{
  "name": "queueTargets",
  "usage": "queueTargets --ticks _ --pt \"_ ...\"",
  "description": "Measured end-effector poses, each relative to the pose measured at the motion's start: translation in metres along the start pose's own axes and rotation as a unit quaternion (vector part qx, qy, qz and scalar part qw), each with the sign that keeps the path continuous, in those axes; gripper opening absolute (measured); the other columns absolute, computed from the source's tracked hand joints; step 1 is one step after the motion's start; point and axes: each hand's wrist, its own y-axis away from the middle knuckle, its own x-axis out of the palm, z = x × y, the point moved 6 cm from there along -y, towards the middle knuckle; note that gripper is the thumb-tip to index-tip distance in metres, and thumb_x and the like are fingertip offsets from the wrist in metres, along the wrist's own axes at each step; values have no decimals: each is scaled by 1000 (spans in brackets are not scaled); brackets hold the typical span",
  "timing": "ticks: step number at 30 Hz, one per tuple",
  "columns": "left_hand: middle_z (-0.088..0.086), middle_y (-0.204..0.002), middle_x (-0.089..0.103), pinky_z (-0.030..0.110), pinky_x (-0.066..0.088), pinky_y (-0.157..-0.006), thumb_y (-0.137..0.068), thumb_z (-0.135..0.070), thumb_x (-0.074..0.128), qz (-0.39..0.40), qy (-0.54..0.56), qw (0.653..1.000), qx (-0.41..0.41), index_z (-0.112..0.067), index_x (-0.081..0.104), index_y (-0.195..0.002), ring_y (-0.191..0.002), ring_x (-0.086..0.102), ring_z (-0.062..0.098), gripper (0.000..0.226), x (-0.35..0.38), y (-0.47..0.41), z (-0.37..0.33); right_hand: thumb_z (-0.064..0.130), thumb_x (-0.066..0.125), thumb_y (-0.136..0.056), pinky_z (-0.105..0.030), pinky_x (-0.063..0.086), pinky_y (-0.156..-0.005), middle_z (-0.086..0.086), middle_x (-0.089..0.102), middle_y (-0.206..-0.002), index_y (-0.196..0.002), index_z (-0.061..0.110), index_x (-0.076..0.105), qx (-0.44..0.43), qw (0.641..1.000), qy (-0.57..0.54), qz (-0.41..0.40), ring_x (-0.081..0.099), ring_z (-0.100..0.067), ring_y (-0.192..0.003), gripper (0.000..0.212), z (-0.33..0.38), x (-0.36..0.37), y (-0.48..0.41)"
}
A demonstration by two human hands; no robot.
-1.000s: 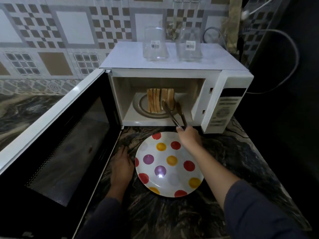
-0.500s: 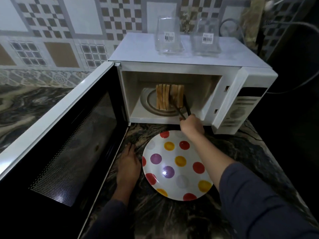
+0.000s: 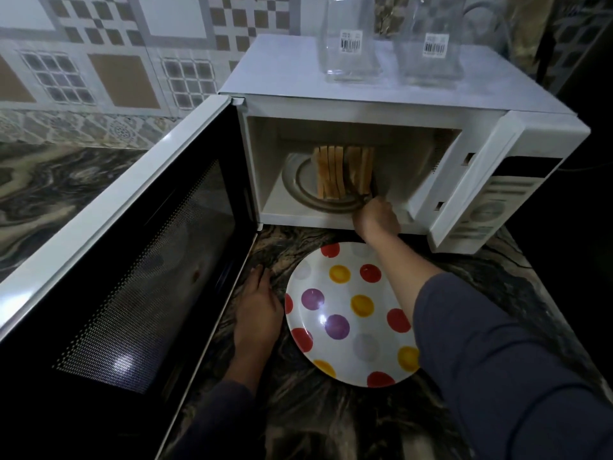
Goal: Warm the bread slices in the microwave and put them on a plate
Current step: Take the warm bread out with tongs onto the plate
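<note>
**Tongs at the bread inside the open microwave**

While the microwave [image 3: 381,104] stands with its door [image 3: 126,260] swung wide toward eight o'clock, the bread slices [image 3: 341,172] sit inside on the round turntable [image 3: 298,180]. They stand upright on edge, packed side by side in a short row, pale tan with darker crusts, with a narrow gap splitting the row into a left group and a right group.

At five o'clock of the bread, the right hand [image 3: 378,219] is closed around the handles of a pair of dark tongs [image 3: 360,194]. The tong arms reach up and in around the right group of slices, one arm in the gap and the other at the far right side. Whether they actually press the bread is too dim to tell. The right forearm stretches from four o'clock, in a dark sleeve [image 3: 497,360], crossing above the right rim of the plate, with the wrist at the microwave's sill.

On the dark marbled counter [image 3: 514,293], at six o'clock of the microwave mouth, lies the white plate [image 3: 335,283] with red, yellow, purple and grey dots. The left hand [image 3: 258,310] rests flat, fingers spread loosely and holding nothing, just beside the plate's left rim at nine o'clock, below the open door.

Two clear glass jars [image 3: 351,41] with barcode labels stand on the microwave's top.
</note>
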Motion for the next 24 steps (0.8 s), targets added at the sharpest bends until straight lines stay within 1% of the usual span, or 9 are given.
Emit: queueTargets --ticks 7,11,16,18,19,21,22,24 --pt "6 -150 34 32 25 -114 -92 -13 42 3 10 1000 -6 -10 41 -138 -138 32 23 46 -1 1 -1 23 41 -98 -40 44 -88 -13 52 -128 -128 9 44 -1 999 -29 -19 53 -33 -113 34 -3 5 1" --pt "6 -150 34 34 27 -114 -91 -13 42 7 11 1000 -8 -10 41 -139 -137 32 24 47 -1 1 -1 21 41 -97 -39 44 -87 -16 52 -128 -130 8 42 -21 999 -2 -31 54 -33 -113 35 -4 1 6" --pt "7 -150 34 36 27 -115 -92 -13 42 7 9 1000 -7 -11 40 -139 -137 32 24 47 0 1 0 18 40 -97 -40 45 -86 -16 53 -127 -127 7 44 -26 999 -6 -45 55 -33 -112 32 -8 -9 12" --pt "7 -150 33 36 27 -115 -92 -13 42 7 8 1000 -6 -10 40 -139 -138 32 24 47 -1 1 -1 20 42 -97 -39 46 -80 -14 56 -121 -123 9 47 -31 998 -28 -56 57 -31 -104 29 -10 -14 17" --pt "7 -150 34 36 27 -114 -92 -13 42 7 7 1000 -4 -10 41 -138 -138 32 24 47 -1 1 -2 23 44 -96 -37 46 -74 -12 58 -116 -119 10 49 -28 996 -49 -66 58 -27 -95 27 -12 -18 21" --pt "8 -150 34 36 28 -114 -92 -13 41 6 4 1000 2 -9 42 -137 -137 32 24 46 -2 2 -3 28 46 -96 -32 40 -64 -7 59 -107 -113 13 52 -25 993 -85 -84 53 -19 -82 24 -19 -25 32" --pt "9 -149 35 36 28 -114 -92 -13 41 5 2 1000 6 -9 42 -137 -137 33 24 46 -3 3 -4 30 46 -96 -30 38 -62 -6 59 -107 -113 13 52 -33 992 -82 -90 53 -18 -82 25 -23 -28 39" --pt "10 -149 35 35 27 -114 -91 -12 42 3 3 1000 7 -8 43 -137 -137 33 25 46 -4 4 -5 33 44 -97 -30 39 -64 -8 58 -111 -118 12 50 -50 993 -60 -94 58 -23 -91 30 -34 -29 55"
